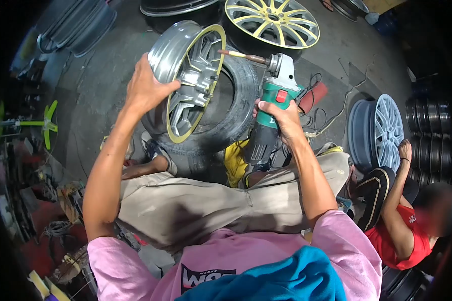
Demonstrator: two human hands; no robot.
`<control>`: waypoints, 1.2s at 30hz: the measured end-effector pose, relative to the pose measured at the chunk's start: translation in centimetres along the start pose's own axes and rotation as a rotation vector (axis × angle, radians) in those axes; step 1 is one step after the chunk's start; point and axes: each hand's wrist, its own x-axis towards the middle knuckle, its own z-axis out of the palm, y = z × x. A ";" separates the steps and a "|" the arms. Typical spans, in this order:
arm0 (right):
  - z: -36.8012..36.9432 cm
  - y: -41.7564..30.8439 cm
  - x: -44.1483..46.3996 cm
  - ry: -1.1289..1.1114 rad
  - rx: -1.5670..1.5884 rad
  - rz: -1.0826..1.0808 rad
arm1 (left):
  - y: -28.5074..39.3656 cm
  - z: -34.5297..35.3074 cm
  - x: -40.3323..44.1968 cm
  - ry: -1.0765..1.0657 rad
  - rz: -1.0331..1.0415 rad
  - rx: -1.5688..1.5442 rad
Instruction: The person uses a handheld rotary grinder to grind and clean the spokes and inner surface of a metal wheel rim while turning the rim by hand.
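Head view.

Left hand [146, 88]: raised forward at the end of an outstretched forearm; palm against the outer barrel of a silver wheel rim [195, 83], thumb across the near edge toward the spokes, other fingers partly hidden. Grip clasped over the rim's edge.

Right hand [283, 119]: forearm slanting up and inward; wrapped round the body of a green power grinder [271, 93], thumb across the casing below the red switch. Grip closed round the casing.

Wheel rim: yellow-edged, tilted on its edge, above a tyre [245, 90]; support beneath unclear. Tapered grinder tip [233, 53] at the upper right edge of the rim; contact impossible to tell.

Surface: dark grey floor [331, 57], scuffed. On or near it: the tyre, lying flat; a yellow-faced wheel [273, 18] beyond; a red cylinder [314, 98] and loose cable [354, 89] to the right; a yellow cloth [234, 165] by the feet.

Room: green blades [49, 124] and jumbled scrap at left; pale blue-grey wheel [386, 134] upright at right, a co-worker's hand [406, 150] at its edge; stacked dark rims [431, 130] behind.
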 end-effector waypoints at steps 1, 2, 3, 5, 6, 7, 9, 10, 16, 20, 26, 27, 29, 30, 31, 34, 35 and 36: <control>0.1 -0.4 -0.5 0.001 -0.014 -0.035 | 0.5 0.3 -0.3 0.070 0.050 0.075; 0.3 -0.7 -0.8 -0.001 -0.025 -0.067 | 0.8 0.2 -0.6 0.138 0.098 0.156; 0.2 -0.9 -1.1 -0.016 -0.028 -0.080 | 1.5 0.0 -0.8 0.325 0.312 0.173; 1.0 -1.7 -1.8 -0.038 0.002 -0.115 | 6.0 -2.4 -2.0 0.258 0.347 0.045; 1.0 -2.4 -2.4 -0.048 0.007 -0.153 | 8.6 -2.8 -2.9 0.192 0.375 -0.110; 1.3 -3.1 -2.7 -0.071 -0.009 -0.163 | 10.8 -2.2 -4.0 -0.018 0.289 -0.325; 2.1 -3.4 -2.6 -0.062 0.029 -0.237 | 13.7 0.6 -4.7 -0.323 0.175 -0.683; 2.6 -3.7 -2.3 -0.061 0.071 -0.304 | 14.3 2.6 -4.8 -0.415 0.150 -0.826; 4.5 -4.1 -1.9 0.017 -0.032 -0.471 | 18.5 2.1 -4.4 -0.559 0.100 -1.217; 5.1 -4.5 -2.1 0.066 -0.068 -0.523 | 18.4 2.5 -4.6 -0.567 0.147 -1.321; 6.5 -4.0 -2.0 0.229 -0.219 -0.662 | 18.9 3.2 -4.6 -0.382 0.096 -1.292; 6.7 -4.1 -1.8 0.245 -0.235 -0.664 | 19.0 3.2 -4.5 -0.361 0.084 -1.300; 6.6 -4.1 -1.0 0.241 -0.229 -0.642 | 18.9 3.1 -4.1 -0.378 0.071 -1.254; 6.4 -4.0 -0.7 0.243 -0.228 -0.642 | 18.8 3.2 -3.9 -0.392 0.054 -1.209; 6.1 -3.9 -0.4 0.204 -0.225 -0.609 | 18.7 3.4 -3.8 -0.392 0.024 -1.191; 6.1 -3.7 -0.3 0.143 -0.202 -0.606 | 17.6 3.7 -3.1 -0.498 -0.010 -1.253; 6.1 -3.6 -0.3 0.121 -0.183 -0.633 | 16.9 3.5 -2.8 -0.522 0.038 -1.206; 6.1 -4.0 -0.9 0.131 -0.190 -0.614 | 16.5 2.9 -2.9 -0.559 0.075 -1.164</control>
